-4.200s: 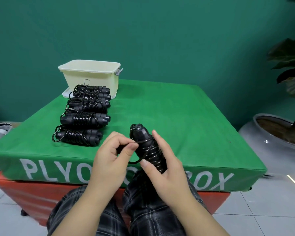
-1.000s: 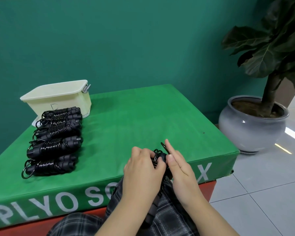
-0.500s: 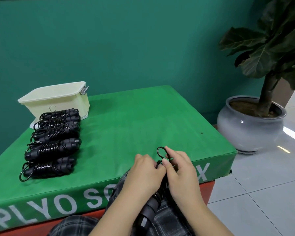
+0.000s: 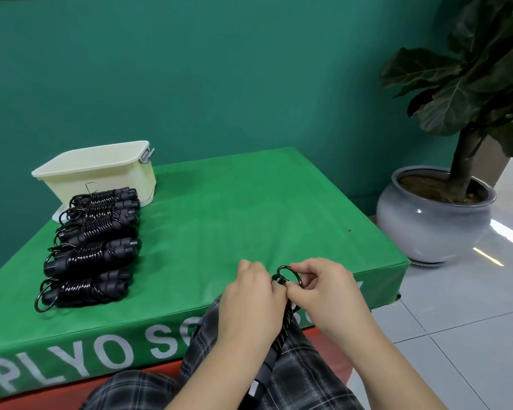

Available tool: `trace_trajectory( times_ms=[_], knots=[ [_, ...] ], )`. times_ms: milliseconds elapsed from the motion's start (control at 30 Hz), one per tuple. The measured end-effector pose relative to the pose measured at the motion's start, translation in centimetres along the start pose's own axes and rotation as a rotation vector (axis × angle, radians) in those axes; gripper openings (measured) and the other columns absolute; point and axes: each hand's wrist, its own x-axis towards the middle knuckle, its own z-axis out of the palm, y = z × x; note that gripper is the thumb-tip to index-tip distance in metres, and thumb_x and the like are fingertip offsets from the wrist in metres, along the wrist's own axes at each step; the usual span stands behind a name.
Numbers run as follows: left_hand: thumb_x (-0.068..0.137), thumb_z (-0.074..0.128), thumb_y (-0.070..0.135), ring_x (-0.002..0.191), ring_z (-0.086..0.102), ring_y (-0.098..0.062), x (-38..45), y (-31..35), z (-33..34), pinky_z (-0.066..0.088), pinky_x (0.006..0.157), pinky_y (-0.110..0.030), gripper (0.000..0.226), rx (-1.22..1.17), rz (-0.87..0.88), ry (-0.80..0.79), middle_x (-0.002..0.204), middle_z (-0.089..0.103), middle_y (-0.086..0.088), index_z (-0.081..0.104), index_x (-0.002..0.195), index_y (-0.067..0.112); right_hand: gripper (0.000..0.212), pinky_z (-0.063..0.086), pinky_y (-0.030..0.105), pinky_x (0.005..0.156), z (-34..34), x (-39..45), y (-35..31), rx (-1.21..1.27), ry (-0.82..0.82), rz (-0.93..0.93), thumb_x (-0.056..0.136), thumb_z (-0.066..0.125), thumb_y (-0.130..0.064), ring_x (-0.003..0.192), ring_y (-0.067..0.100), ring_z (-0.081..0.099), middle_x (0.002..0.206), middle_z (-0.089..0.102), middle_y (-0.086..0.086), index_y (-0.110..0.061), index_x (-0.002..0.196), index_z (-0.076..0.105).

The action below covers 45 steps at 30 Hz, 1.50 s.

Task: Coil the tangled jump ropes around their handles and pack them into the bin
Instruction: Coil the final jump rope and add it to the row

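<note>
Over my lap, my left hand (image 4: 249, 303) grips the top of a black jump rope bundle (image 4: 276, 347), its cord wound round the handles and its lower end pointing down at my knees. My right hand (image 4: 323, 288) pinches a small loop of the cord (image 4: 284, 273) sticking up at the bundle's top. Several coiled black jump ropes (image 4: 89, 250) lie in a row on the left of the green plyo box (image 4: 234, 220). The cream bin (image 4: 101, 173) stands behind that row at the far left corner.
A white lid (image 4: 57, 216) lies under the bin's front edge. A grey pot with a large-leafed plant (image 4: 433, 214) stands on the tiled floor to the right of the box. A green wall runs behind.
The view has swung right since four seconds ago. The bundle has turned from upright between my hands to pointing down at my lap, and my right fingers have drawn a small loop out at its top.
</note>
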Motion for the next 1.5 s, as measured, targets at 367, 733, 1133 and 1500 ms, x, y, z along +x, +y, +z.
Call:
trace_trajectory(
  times_ms=[367,733,1133,1500],
  knots=[
    [0.097,0.038,0.031,0.09,0.057,-0.025,-1.0,0.0,-0.1,0.028,0.064,-0.029,0.015,0.033,0.051,0.038,0.1,0.036,0.002,0.043,0.097,0.016,0.016,0.029,0.016,0.042,-0.7,0.0,-1.0,-0.067,-0.135,0.07,0.079,0.064,-0.01,0.043,0.005,0.034,0.049,0.043,-0.008,-0.011,0.093,0.072],
    [0.096,0.039,0.035,0.066,0.042,-0.017,-1.7,-0.3,0.0,0.025,0.06,-0.027,0.017,-0.01,0.108,0.113,0.097,0.035,0.007,0.038,0.09,0.02,0.015,0.034,0.019,0.054,-1.4,0.2,-1.6,-0.187,-0.2,-0.037,0.084,0.061,-0.011,0.059,0.01,0.044,0.067,0.045,-0.006,-0.009,0.09,0.074],
    [0.084,0.059,0.026,0.061,0.054,-0.021,-1.4,-1.7,1.0,0.039,0.049,-0.034,0.017,-0.223,0.155,0.361,0.087,0.049,0.01,0.047,0.074,0.02,0.02,0.04,0.007,0.072,1.2,-1.2,-1.1,0.027,0.098,-0.096,0.086,0.07,-0.012,0.074,-0.001,0.054,0.083,0.057,-0.011,-0.016,0.105,0.074],
    [0.083,0.052,0.023,0.087,0.043,0.014,-1.1,-2.0,0.6,0.035,0.069,0.0,0.018,-0.542,0.259,0.795,0.093,0.048,0.005,0.056,0.078,0.005,0.009,0.044,0.017,0.066,2.3,-1.1,-2.8,0.27,0.363,-0.423,0.082,0.069,-0.018,0.076,0.005,0.053,0.081,0.051,-0.012,-0.012,0.086,0.074]
  ],
)
